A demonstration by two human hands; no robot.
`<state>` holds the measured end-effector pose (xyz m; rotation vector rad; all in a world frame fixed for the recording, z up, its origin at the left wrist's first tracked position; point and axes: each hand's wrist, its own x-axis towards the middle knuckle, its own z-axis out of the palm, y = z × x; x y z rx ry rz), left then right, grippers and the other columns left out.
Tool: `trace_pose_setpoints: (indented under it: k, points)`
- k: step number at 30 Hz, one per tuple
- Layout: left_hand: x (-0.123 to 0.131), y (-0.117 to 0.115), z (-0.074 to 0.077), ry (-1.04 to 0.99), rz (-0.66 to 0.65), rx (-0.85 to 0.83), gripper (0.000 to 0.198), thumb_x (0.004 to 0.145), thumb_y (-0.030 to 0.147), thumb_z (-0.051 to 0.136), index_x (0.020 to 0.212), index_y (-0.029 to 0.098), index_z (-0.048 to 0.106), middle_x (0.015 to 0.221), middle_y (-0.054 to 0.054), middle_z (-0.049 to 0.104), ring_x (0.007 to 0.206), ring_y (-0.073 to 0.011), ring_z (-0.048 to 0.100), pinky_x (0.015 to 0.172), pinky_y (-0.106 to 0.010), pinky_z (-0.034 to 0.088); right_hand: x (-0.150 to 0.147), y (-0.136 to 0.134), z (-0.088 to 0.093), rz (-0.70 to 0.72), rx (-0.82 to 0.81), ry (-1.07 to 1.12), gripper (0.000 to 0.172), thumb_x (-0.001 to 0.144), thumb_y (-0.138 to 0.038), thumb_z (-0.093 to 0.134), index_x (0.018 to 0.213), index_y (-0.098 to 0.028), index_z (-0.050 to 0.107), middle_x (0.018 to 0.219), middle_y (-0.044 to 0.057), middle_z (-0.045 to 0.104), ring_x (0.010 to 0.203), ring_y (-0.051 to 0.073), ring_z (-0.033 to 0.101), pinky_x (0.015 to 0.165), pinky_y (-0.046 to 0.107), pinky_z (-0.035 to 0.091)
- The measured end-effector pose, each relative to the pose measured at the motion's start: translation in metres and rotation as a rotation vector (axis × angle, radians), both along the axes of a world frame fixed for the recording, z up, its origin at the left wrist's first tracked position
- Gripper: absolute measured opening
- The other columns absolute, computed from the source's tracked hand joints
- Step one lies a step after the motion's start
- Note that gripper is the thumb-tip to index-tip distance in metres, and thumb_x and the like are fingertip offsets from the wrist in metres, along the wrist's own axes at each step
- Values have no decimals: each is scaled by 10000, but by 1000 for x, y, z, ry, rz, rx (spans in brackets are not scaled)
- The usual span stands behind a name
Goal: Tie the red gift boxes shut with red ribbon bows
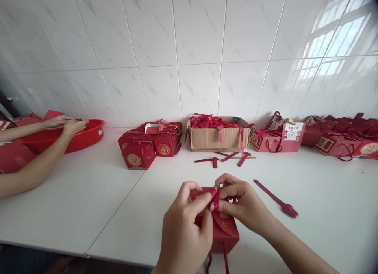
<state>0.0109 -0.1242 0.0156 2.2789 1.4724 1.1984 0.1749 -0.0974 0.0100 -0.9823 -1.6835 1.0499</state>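
Note:
Right in front of me a red gift box (220, 236) with gold print stands on the white table, a twisted cord handle (226, 258) hanging down its near side. Over its top, my left hand (189, 219) pinches a dark pink ribbon (217, 201) from the left. My right hand (240, 201) grips the same ribbon from the right, its fingers bunched close to the left thumb and fingertips. Both hands hide much of the box lid. A flat dark red strip (274, 197) with a shaped end lies to the right of my right hand.
A cardboard box (218, 140) full of ribbons stands by the wall, with several loose strips (236, 158) before it. Finished-looking red boxes (138, 154) are at left; more gift boxes (336, 144) line the right. Another person's hands (72, 124) work over a red basin (96, 134).

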Motion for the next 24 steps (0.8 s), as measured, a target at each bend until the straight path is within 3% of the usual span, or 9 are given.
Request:
trace_pose_setpoints:
  k: [7, 14, 24]
  points:
    - [-3, 7, -7, 11, -90, -21, 276, 864, 180, 435, 979, 223, 682, 1061, -79, 542, 696, -123, 569, 632, -239, 479, 0, -3, 4, -49, -91, -2, 105, 692, -190, 645, 590, -166, 632, 933, 37, 508, 620, 95, 470, 560, 247, 411]
    - [-8, 7, -4, 40, -254, -44, 349, 892, 158, 389, 1085, 260, 660, 1000, -64, 496, 715, -111, 532, 650, -224, 461, 7, -2, 9, 35, -77, -101, 146, 681, -123, 602, 555, -150, 534, 928, 26, 508, 649, 92, 464, 594, 243, 393]
    - [-14, 14, 2, -72, -334, -124, 267, 902, 214, 459, 897, 263, 722, 962, -37, 492, 694, -82, 532, 645, -204, 453, 7, -4, 6, 151, -42, -44, 86, 715, -103, 613, 663, -164, 644, 1041, 45, 520, 743, 122, 532, 634, 250, 446]
